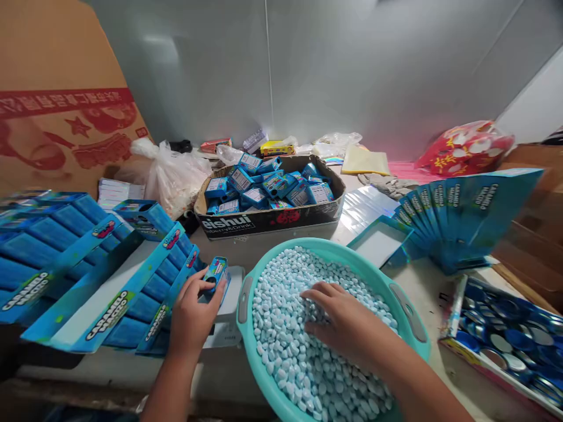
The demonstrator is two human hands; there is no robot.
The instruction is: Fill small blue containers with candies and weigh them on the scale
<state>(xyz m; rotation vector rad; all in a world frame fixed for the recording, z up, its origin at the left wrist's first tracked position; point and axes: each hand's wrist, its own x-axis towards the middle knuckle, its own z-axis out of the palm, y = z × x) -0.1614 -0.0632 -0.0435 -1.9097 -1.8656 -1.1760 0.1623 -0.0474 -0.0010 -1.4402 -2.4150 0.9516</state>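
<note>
A teal basin (255,357) heaped with small pale blue and white candies (290,328) sits in front of me. My right hand (338,319) rests among the candies, its fingers curled into the pile; what they hold is hidden. My left hand (193,310) grips a small blue candy box (216,273) over a white scale (229,316) just left of the basin.
Blue display cartons (88,275) marked CARAMELO lie at left. A cardboard tray (272,220) of filled blue boxes stands behind the basin. Fanned flat blue cartons (461,217) stand at right, above a tray of round blue lids (505,340). Bags and clutter line the back wall.
</note>
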